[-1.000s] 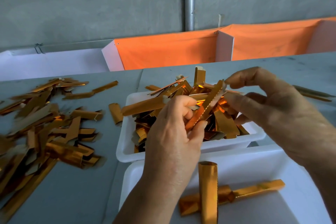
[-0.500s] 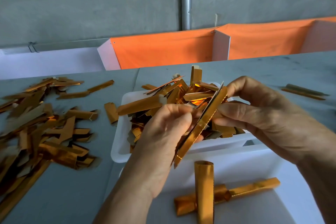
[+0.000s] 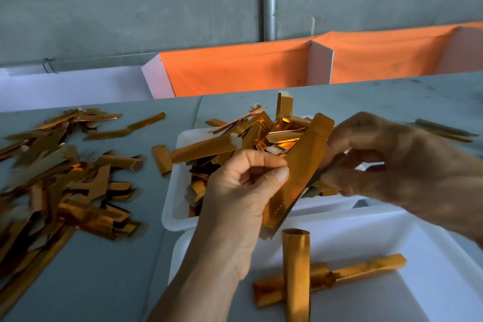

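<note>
Risk: creasing or tearing gold foil sleeve (image 3: 299, 174) through over-hard pinch; slipping half-formed into near tray (image 3: 392, 227) (slick foil, thin edges). Held slantwise above rims of far bin (image 3: 170, 204) and near tray. Left hand (image 3: 235, 196): curled, thumb and forefinger pinching sleeve's middle. Right hand (image 3: 397, 162): fingers bent, gripping upper part from right side.

A shiny gold foil strip (image 3: 295, 175) slants steeply above the white tray (image 3: 180, 165).
</note>
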A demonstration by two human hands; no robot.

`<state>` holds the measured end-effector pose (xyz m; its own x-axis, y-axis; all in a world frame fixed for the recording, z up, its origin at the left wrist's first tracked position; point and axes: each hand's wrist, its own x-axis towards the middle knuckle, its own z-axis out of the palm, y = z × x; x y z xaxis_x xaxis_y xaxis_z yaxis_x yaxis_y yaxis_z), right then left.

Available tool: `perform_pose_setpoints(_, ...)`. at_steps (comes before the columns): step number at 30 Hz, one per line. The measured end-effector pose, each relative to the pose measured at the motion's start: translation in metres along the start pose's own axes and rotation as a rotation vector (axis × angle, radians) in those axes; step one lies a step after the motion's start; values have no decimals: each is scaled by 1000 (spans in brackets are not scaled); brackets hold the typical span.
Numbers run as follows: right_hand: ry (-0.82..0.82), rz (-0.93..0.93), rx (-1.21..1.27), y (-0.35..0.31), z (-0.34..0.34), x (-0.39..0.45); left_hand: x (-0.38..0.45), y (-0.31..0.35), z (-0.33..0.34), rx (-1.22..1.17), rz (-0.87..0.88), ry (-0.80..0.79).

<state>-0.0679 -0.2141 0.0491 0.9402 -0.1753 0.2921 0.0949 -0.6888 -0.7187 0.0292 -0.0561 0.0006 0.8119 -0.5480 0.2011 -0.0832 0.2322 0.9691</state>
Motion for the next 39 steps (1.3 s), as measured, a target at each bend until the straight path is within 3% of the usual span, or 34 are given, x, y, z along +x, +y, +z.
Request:
perform_pose_setpoints(2, -11, -21, -190, -1, 2, 0, -1, -2, 3, 38, 9, 25)
perform_pose_setpoints(6, -41, -9, -38, -8, 17, 4, 1, -3, 1, 33, 31, 85)
perform_pose_setpoints(9, 43, 11, 53, -11, 28, 9, 0, 0, -1, 35, 28, 44)
perform_pose_setpoints(11, 108, 19, -38, -8, 31, 11, -1, 3, -5, 52, -1, -20)
perform_pose_setpoints(14, 85, 53, -65, -5, 29, 11, -1, 3, -5, 95, -42, -100)
perform_pose_setpoints(17, 7, 45, 66, 0, 24, 11, 0, 1, -2, -23, -129, -74)
perform_pose_setpoints(21, -101, 63, 459, 5, 19, 10, 0, 1, 2, -200, -231, -76)
perform_pose_setpoints(27, -17, 18, 402, 9, 22, 11, -5, 2, 11, 51, -56, 61)
perform_pose_setpoints(31, 69, 2, 159, 5, 25, 10, -6, 3, 10, 188, 76, 108)
perform_pose_setpoints(33, 79, -11, 83, 4, 24, 11, -6, 4, 9, 173, 42, 45)
perform_pose_setpoints(36, 17, -23, 223, 3, 22, 10, -4, 2, 9, 137, -25, 39)
perform_pose_setpoints(39, -1, -54, 286, 3, 24, 10, -1, 1, 8, -84, -226, -3)
